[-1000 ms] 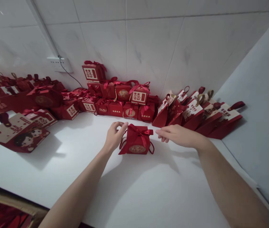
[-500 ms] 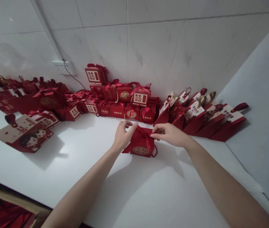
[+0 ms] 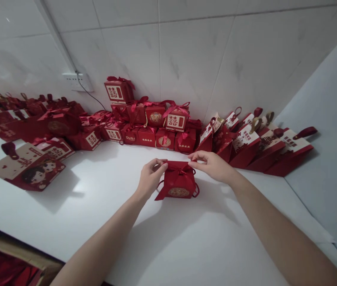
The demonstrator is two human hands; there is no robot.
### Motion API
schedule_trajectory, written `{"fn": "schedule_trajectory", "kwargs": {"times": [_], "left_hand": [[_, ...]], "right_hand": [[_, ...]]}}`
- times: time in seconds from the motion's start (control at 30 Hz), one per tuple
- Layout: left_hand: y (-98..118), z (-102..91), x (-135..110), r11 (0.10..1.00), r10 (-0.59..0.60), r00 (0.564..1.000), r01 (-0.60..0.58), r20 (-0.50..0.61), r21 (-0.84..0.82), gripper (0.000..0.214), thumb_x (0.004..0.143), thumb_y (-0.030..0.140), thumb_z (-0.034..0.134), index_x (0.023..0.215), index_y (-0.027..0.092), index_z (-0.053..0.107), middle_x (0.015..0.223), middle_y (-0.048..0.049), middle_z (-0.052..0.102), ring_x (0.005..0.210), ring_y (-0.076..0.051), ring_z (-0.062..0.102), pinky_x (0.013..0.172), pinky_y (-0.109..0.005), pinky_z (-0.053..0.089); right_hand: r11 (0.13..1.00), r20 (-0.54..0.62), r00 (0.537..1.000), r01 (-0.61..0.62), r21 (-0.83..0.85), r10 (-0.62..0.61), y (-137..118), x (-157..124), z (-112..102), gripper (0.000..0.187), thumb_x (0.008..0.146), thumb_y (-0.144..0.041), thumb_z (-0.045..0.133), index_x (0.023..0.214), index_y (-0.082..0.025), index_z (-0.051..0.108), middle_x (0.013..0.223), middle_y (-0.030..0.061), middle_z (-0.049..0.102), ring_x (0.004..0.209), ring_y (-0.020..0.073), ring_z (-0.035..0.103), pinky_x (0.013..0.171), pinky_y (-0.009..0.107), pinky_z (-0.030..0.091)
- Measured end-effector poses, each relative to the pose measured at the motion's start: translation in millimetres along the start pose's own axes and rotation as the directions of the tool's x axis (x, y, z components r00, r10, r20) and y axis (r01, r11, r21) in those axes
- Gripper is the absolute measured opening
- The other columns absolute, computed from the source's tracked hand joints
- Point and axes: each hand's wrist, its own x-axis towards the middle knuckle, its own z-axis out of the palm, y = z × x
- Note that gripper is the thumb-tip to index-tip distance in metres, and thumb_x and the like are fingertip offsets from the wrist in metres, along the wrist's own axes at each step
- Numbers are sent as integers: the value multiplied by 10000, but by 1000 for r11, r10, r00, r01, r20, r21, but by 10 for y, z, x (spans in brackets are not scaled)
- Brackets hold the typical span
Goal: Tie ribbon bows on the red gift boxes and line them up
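A small red gift box [image 3: 178, 183] with a gold round emblem and a red ribbon bow on top stands on the white table [image 3: 186, 246]. My left hand [image 3: 150, 176] pinches the left loop of the ribbon at the box's top left edge. On the other side, my right hand [image 3: 212, 165] pinches the ribbon's right end at the top right corner. Both hands have fingers pressed together on the ribbon.
Stacked red gift boxes [image 3: 153, 123] line the tiled back wall. A row of red and cream gift bags [image 3: 257, 139] leans at the right. Flat bags with a cartoon couple [image 3: 28, 167] lie at the left. A wall socket with cable [image 3: 76, 79] is behind.
Both hands have closed in on the box and taken the ribbon ends. A second ago the right hand hovered open beside the box; now it pinches the ribbon.
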Motion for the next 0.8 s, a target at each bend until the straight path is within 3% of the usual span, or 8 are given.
{"fn": "schedule_trajectory", "kwargs": {"times": [0.2,0.33,0.5,0.67,0.73,0.8], "left_hand": [[-17,-8,-11,1000,2,999,-1,52,-13,303,789,396,694,704,156,530,1107,-89,656,874,-173,601,803,-292,437],[-17,-45,14,1000,-24,997,25,79,-8,300,761,386,707,686,158,529,1163,-102,640,964,-209,601,874,-317,429],[-2,-62,37,997,-64,992,60,107,38,288,749,392,685,697,173,505,1125,-76,657,957,-217,603,838,-310,436],[-44,-84,61,990,-33,991,14,133,143,255,779,380,632,702,188,483,1058,-51,693,965,-229,624,851,-327,457],[-70,-142,72,972,-5,990,-28,138,233,221,818,402,597,780,193,534,1074,-54,706,1020,-248,628,918,-362,456],[-95,-250,94,951,-4,984,-52,179,304,309,876,471,535,1032,208,585,1208,-74,678,1142,-276,602,1013,-415,423]], "right_hand": [[993,43,996,-85,88,81,179,62,33,315,781,-486,687,777,-183,606,804,31,685,731,173,608,704,318,465],[998,24,998,-53,14,53,174,63,36,299,789,-466,665,726,-191,566,770,14,664,713,164,582,687,303,426],[992,-8,1000,-7,-124,6,130,49,48,245,802,-411,632,716,-206,530,800,10,673,761,179,608,719,306,426],[970,-59,998,18,-244,-33,67,28,84,195,807,-364,626,719,-217,533,792,13,688,760,188,635,705,298,433],[969,-102,994,10,-247,-37,77,30,99,128,843,-334,603,805,-224,551,798,13,705,748,188,652,702,294,442],[961,-138,990,-22,-275,-17,132,38,105,73,906,-269,523,952,-229,561,835,32,729,759,197,669,722,304,454]]}}
